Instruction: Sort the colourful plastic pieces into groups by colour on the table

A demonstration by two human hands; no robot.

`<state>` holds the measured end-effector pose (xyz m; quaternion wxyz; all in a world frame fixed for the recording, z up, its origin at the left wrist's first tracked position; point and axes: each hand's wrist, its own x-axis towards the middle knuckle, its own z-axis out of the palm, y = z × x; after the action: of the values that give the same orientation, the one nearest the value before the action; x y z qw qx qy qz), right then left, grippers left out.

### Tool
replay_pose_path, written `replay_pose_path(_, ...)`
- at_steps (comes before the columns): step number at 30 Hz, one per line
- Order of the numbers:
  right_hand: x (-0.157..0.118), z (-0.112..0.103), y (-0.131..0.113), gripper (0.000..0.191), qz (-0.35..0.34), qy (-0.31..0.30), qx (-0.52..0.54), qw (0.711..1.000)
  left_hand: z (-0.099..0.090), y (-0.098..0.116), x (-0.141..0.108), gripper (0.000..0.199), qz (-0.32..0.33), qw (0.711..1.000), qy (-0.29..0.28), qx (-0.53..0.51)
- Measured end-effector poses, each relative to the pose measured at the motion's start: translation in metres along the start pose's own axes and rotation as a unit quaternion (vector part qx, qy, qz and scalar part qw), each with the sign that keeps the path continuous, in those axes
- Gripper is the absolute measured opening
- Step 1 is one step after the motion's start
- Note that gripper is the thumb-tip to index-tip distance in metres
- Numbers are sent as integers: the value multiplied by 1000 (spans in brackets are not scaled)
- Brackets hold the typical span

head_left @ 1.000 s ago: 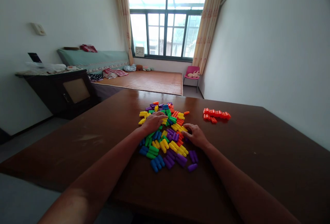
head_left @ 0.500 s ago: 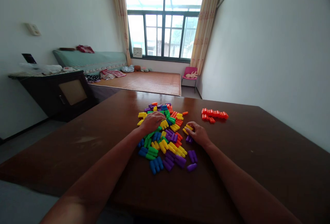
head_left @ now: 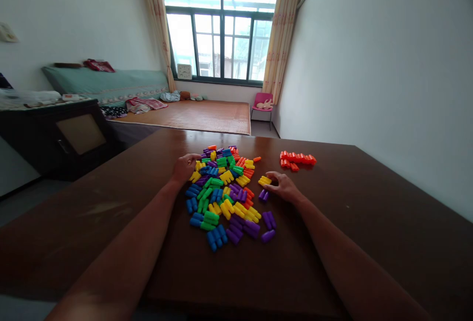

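Observation:
A heap of bullet-shaped plastic building pieces in blue, green, yellow, purple and orange, several joined side by side, lies on the brown table. At the heap's upper left edge is my left hand [head_left: 184, 168], forefinger stretched toward the pieces and nothing visible in its grasp. My right hand [head_left: 284, 186] rests on the table right of the heap, thumb and forefinger closed around a yellow building piece [head_left: 264, 181]. Just below it lies a small purple piece [head_left: 263, 195]. Farther right sits a joined orange row [head_left: 298, 158], with shorter orange pieces against its near side.
The dark brown table [head_left: 369, 242] reaches toward a bed [head_left: 207, 114] under the window. A dark cabinet [head_left: 79, 131] stands at the left, and a pink chair [head_left: 263, 100] holding a plush toy stands by the right wall.
My left hand has moved from over the heap to its left edge, uncovering pieces. My right hand stays by the yellow piece. The whole view has shifted slightly.

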<state>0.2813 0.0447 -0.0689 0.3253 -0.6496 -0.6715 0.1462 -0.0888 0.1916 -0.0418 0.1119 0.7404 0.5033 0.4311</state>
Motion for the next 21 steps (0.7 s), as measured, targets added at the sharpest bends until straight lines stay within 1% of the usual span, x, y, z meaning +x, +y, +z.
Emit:
replay_pose_path(3, 0, -3, -5, 43, 0, -8, -28, 1000, -2, -9, 0, 37, -42, 999, -12, 9)
replay_pose_path(5, 1, -8, -7, 37, 21, -7, -30, 999, -1, -16, 0, 37, -50, 998, -17, 14)
replay_pose_path(7, 1, -14, -6, 35, 45, -22, 2, 999, -1, -21, 2, 37, -50, 998, -11, 22)
replay_pose_path(10, -2, -28, 5, 40, 68, -74, 63, 993, 0, -27, 4, 35, -48, 998, 7, 33)
replay_pose_path(12, -6, -38, 15, 45, 79, -82, 46, 992, 0, -28, 5, 33, -50, 998, 10, 39)
replay_pose_path(14, -10, -47, 25, 46, 89, -53, -16, 994, 1, -29, 5, 33, -51, 998, 7, 43)
replay_pose_path(16, -13, -51, 33, 45, 94, -10, -86, 992, 3, -29, 5, 33, -50, 998, 2, 45)
replay_pose_path(19, -12, -50, 38, 44, 107, 51, -160, 980, 5, -30, 5, 32, -45, 998, -9, 39)
replay_pose_path(21, -10, -49, 39, 48, 122, 75, -180, 973, 6, -31, 5, 32, -45, 998, -12, 38)
